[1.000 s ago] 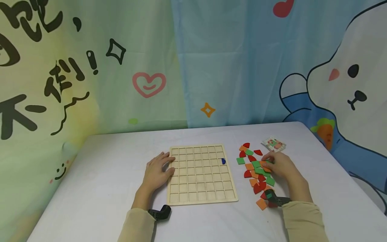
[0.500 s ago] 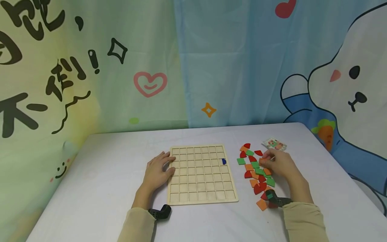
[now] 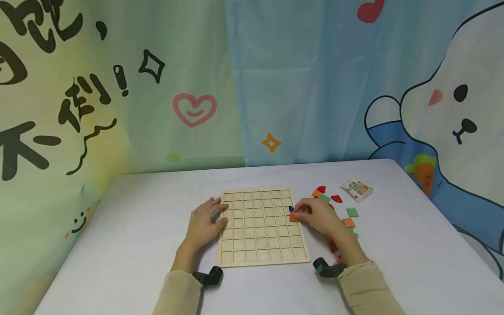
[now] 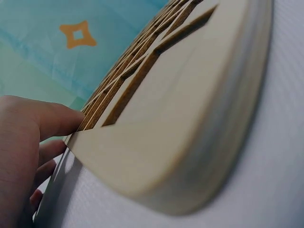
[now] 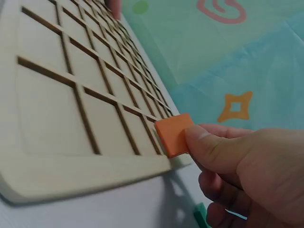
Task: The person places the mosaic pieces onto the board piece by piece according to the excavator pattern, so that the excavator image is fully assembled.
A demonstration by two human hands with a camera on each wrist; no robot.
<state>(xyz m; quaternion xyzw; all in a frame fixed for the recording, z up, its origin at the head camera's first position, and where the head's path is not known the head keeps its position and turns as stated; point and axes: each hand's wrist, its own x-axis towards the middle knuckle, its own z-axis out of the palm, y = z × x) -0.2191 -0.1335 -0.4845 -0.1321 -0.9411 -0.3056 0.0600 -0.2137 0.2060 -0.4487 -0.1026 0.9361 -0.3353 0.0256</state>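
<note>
A pale wooden grid board (image 3: 256, 227) lies flat on the table. My left hand (image 3: 205, 222) rests against its left edge; in the left wrist view the thumb (image 4: 59, 118) touches the rim. Between thumb and fingertips, my right hand (image 3: 323, 216) pinches an orange square tile (image 5: 172, 135) over the board's right edge. A dark blue piece (image 3: 291, 208) sits in a right-column cell, just behind the orange tile and partly hidden by it and the right hand.
Right of the board lie loose tiles, partly covered by my right forearm: a green tile (image 3: 352, 212), an orange tile (image 3: 348, 222), a red piece (image 3: 336, 198) and several others. A small patterned card packet (image 3: 356, 189) lies behind them. A printed curtain (image 3: 283, 87) hangs behind the table.
My right hand has moved left from the loose tiles to the board's right edge, carrying the orange square tile. The left hand has not moved.
</note>
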